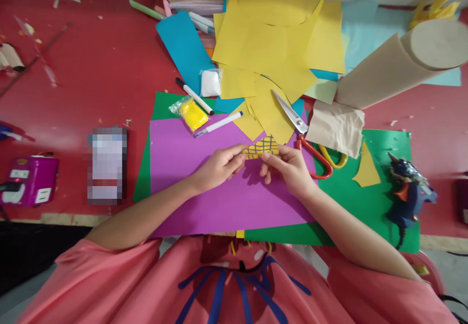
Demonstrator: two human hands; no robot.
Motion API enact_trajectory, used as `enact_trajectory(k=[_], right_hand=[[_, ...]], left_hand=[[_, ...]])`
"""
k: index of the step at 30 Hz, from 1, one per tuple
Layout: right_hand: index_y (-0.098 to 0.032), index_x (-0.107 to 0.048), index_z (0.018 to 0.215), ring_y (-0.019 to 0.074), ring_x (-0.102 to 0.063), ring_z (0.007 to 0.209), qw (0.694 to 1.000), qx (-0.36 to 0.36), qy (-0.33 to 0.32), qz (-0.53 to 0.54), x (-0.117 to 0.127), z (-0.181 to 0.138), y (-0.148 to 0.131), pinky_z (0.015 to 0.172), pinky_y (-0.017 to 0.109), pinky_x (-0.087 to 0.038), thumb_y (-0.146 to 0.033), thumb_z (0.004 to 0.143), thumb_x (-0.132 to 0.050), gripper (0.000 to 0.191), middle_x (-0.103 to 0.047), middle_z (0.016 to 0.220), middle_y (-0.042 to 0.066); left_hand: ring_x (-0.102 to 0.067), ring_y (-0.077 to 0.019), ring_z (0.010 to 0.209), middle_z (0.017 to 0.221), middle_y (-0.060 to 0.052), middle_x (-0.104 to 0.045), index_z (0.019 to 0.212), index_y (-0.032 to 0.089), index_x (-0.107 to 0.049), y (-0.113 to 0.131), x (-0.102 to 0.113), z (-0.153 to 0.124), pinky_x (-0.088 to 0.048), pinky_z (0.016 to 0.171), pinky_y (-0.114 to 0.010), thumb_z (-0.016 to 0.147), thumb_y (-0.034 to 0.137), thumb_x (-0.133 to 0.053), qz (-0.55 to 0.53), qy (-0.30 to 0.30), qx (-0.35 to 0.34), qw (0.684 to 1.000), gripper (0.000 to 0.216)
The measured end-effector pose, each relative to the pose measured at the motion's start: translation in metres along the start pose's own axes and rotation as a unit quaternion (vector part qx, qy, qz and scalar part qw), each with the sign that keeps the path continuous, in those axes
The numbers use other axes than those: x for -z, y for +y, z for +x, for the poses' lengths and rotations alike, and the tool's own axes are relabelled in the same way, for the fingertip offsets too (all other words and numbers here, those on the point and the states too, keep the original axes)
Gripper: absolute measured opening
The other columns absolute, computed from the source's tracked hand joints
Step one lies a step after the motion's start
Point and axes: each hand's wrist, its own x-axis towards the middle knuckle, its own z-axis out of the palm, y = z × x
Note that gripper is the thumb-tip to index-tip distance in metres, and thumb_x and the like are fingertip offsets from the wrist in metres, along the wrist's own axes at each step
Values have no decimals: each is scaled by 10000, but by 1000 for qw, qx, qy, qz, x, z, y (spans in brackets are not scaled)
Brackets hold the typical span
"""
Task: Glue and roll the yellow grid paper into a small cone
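Observation:
A small yellow paper piece (260,148) with a dark crosshatched grid is held up over the purple sheet (204,207). My left hand (223,167) pinches its left end. At its right end, the thumb and fingers of my right hand (287,165) grip it from the front and back. Just beyond the right hand lie scissors with red handles (317,161), their blades pointing away over yellow paper. Two white markers, one with a blue cap (219,124) and one with a black cap (194,96), rest past the left hand.
A green sheet (340,207) lies under the purple one. A glue gun (409,192) sits at the right, near a large brown paper roll (387,70). Yellow sheets (263,46) cover the back. Yellow clay (193,114) in plastic and a pixelated phone-like object (107,165) are leftward.

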Motion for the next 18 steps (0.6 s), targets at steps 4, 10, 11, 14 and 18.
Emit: enact_trajectory(k=[4, 10, 11, 14, 18], right_hand=[[-152, -672, 873, 104, -616, 406, 1000, 0, 15, 6, 3, 1, 2, 408, 197, -486, -342, 827, -707, 199, -699, 582, -4], [-167, -667, 814, 107, -643, 454, 998, 11, 42, 53, 2, 2, -1, 471, 211, -535, -332, 824, -714, 172, -716, 626, -1], [-169, -665, 790, 108, -650, 467, 997, 12, 48, 62, 2, 2, -1, 488, 216, -545, -338, 818, -719, 179, -721, 643, 3], [-171, -676, 775, 111, -661, 498, 995, 8, 60, 78, 2, 3, -1, 529, 236, -567, -361, 800, -734, 200, -733, 687, 16], [-166, -713, 810, 120, -674, 554, 997, 5, 43, 61, 4, 3, 2, 595, 273, -591, -365, 818, -715, 200, -744, 757, 40]], left_hand=[[-563, -81, 481, 631, 35, -562, 1205, 174, -574, -2, 2, 2, -452, 434, -167, 957, 407, -457, -76, 4, 2, 997, 361], [-685, -124, 603, 749, -43, -699, 1182, 146, -595, -1, 6, 5, -536, 532, -201, 946, 399, -494, -101, 70, -38, 992, 361], [-696, -128, 627, 775, -48, -709, 1164, 153, -595, -1, 6, 5, -544, 553, -204, 934, 407, -517, -106, 83, -44, 990, 351], [-720, -141, 708, 852, -48, -724, 1073, 170, -596, -1, 6, 3, -571, 626, -216, 846, 412, -659, -109, 110, -60, 986, 338], [-729, -140, 696, 814, -33, -733, 927, 170, -595, 1, 2, 0, -580, 624, -207, 807, 344, -721, -94, 145, -75, 982, 247]])
